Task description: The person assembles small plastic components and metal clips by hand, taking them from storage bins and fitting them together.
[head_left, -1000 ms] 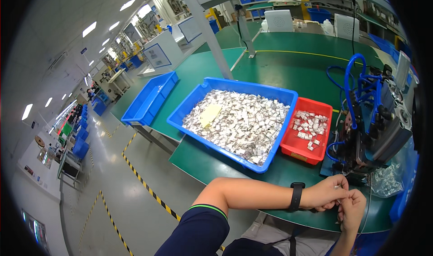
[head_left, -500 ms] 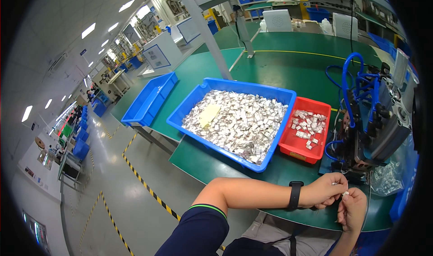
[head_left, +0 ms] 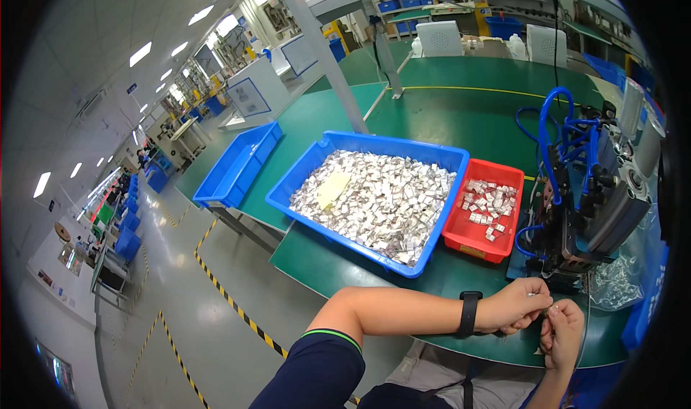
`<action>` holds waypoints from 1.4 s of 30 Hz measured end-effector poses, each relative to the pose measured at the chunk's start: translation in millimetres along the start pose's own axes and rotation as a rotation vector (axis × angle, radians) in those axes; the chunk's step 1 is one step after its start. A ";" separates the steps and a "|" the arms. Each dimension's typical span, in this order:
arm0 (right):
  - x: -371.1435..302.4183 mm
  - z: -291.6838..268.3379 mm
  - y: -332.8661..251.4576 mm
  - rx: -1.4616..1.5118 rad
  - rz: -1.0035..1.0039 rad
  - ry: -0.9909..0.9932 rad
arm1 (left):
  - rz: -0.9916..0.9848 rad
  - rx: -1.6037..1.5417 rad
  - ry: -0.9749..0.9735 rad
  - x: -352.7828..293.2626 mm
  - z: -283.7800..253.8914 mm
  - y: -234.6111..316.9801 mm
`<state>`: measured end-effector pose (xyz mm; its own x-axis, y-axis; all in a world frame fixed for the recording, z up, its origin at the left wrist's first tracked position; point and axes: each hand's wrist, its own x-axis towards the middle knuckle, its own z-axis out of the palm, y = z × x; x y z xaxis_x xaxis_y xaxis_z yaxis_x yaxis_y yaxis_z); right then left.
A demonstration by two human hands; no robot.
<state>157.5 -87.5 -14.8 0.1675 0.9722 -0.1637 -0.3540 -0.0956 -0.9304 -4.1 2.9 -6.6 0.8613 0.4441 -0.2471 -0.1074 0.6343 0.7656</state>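
Note:
At the near right edge of the table my two hands meet, fingertips close together. My left hand (head_left: 517,305), with a black band on the wrist, is closed in a pinch, and a bit of a small white part (head_left: 533,293) shows among its fingers. Closed too is my right hand (head_left: 564,331), thumb and forefinger pinched on a tiny pale piece, mostly hidden. Beyond them stands a red bin (head_left: 471,249) with several small white parts (head_left: 495,201). Left of it, a large blue bin (head_left: 360,248) is heaped with similar white parts, a pale yellow paper (head_left: 333,191) on top.
A dark metal fixture (head_left: 568,247) with blue air hoses (head_left: 551,132) stands right, just beyond my hands. Clear plastic bags (head_left: 617,285) lie beside it. An empty blue tray (head_left: 241,165) sits at the far left. A grey post (head_left: 327,63) rises behind the large bin.
My hands stay together at nearly the same place. The white piece at the right fingertips shows less now. The view has shifted slightly.

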 end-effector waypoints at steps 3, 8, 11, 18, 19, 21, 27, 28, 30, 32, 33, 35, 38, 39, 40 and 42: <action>-8.2 -6.4 -2.7 -0.080 -0.024 0.045 | -0.031 -0.027 -0.025 3.9 4.0 -1.1; -10.2 -13.4 -26.6 0.013 -0.050 0.095 | -0.084 -0.075 0.037 6.2 4.6 -0.4; 6.9 0.1 -38.0 0.003 -0.015 0.059 | -0.056 -0.091 0.055 -1.3 -8.5 0.8; 9.2 0.1 -32.0 0.166 0.039 0.060 | -0.086 -0.060 0.038 1.2 3.3 8.7; 9.0 1.2 -32.1 0.206 0.029 0.070 | -0.088 -0.049 0.046 0.8 3.5 7.9; 11.7 3.3 -33.4 0.211 0.029 0.088 | -0.105 -0.064 0.049 0.7 4.4 9.7; 19.0 8.1 -32.0 0.203 -0.011 0.182 | -0.093 -0.050 0.057 1.6 4.0 9.6; 19.6 7.9 -31.4 0.196 -0.011 0.193 | -0.093 -0.048 0.061 1.9 4.1 9.5; 20.2 8.0 -31.1 0.190 -0.008 0.207 | -0.095 -0.048 0.065 1.8 4.4 9.6; 20.4 8.6 -31.9 0.194 0.005 0.222 | -0.094 -0.053 0.069 1.3 4.7 9.7; 20.5 8.8 -32.2 0.195 0.006 0.224 | -0.097 -0.054 0.069 1.1 4.7 9.8; 20.7 8.9 -33.0 0.169 0.014 0.218 | -0.085 -0.046 0.059 0.8 5.0 10.0; 20.6 10.1 -34.5 0.169 0.019 0.228 | -0.078 -0.038 0.058 0.6 5.0 9.8; 20.9 10.1 -34.2 0.170 0.019 0.231 | -0.081 -0.038 0.057 0.8 4.9 9.5; 21.2 10.0 -33.8 0.168 0.015 0.230 | -0.078 -0.036 0.056 0.9 4.7 9.3; 21.3 9.3 -33.7 0.168 0.011 0.230 | -0.076 -0.034 0.055 1.0 4.6 9.2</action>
<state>164.4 -61.6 16.2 0.3603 0.8954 -0.2615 -0.5011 -0.0507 -0.8639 -1.9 6.3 3.0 0.8389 0.4276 -0.3367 -0.0607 0.6883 0.7229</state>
